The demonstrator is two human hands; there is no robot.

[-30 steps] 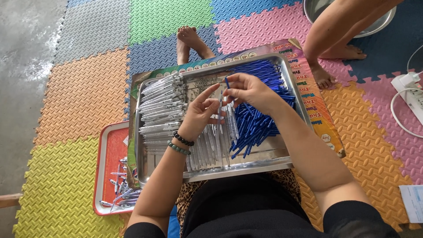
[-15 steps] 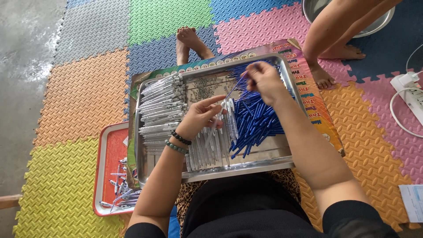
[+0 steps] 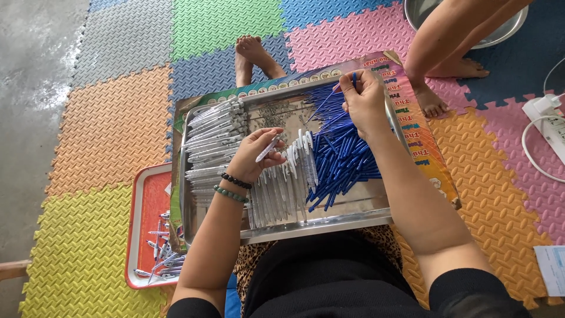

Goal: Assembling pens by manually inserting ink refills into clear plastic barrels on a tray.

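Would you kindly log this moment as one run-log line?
left hand: holds white pen barrel | right hand: pinches blue refill | steel tray on lap | red tray beside

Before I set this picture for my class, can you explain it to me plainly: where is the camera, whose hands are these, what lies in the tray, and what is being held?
The camera sits on a person's head and looks straight down, so the two arms reaching in from the bottom are that person's own. They sit on a floor of coloured foam mats with a metal tray in front of them. In the tray lie rows of clear white pen barrels on the left and a heap of thin blue refills on the right. The left hand has one white barrel in its grip. The right hand pinches a single blue refill at the far edge of the heap. A red tray with a few loose pen parts lies at the left. The bare legs at top right belong to another person.
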